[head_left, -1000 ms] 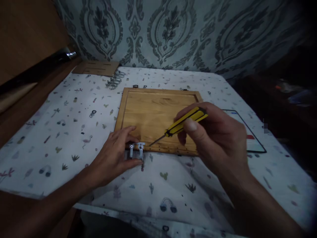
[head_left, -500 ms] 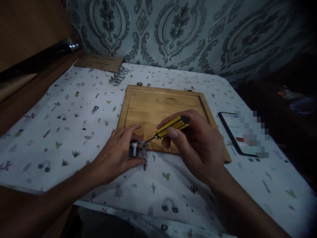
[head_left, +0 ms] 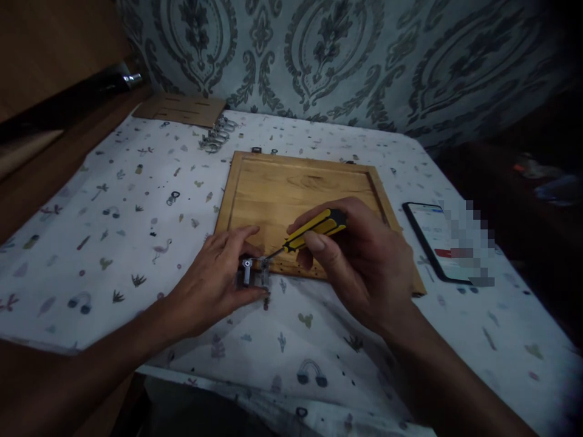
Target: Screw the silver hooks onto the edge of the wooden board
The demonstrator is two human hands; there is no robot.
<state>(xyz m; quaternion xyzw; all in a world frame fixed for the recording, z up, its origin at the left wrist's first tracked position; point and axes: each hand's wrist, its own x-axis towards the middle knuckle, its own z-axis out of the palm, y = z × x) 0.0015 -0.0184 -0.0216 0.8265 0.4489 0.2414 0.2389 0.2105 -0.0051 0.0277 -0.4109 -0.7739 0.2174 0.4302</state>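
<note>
My right hand (head_left: 359, 261) is closed around a yellow-and-black screwdriver (head_left: 314, 230), which slants down to the left. Its tip meets a small metal fitting (head_left: 265, 264) at the near edge of the wooden panel (head_left: 291, 194); whether it sits in a screw head is too small to tell. My left hand (head_left: 223, 273) grips that fitting, thumb below and fingers above on the panel. A cross-head screw shows on the fitting's left part. The panel lies flat, with a raised frame and a row of small holes along its near edge.
A phone (head_left: 432, 243) lies right of the panel. At the back left are a slotted cardboard piece (head_left: 182, 110) and several small metal pieces (head_left: 217, 135). Dark hardware (head_left: 256, 150) shows at the panel's far edge. A patterned tablecloth (head_left: 113, 255) covers the table, against a papered wall.
The view has shifted slightly. Both hands keep their hold, and the screwdriver tip stays on the fitting with barely any movement.
</note>
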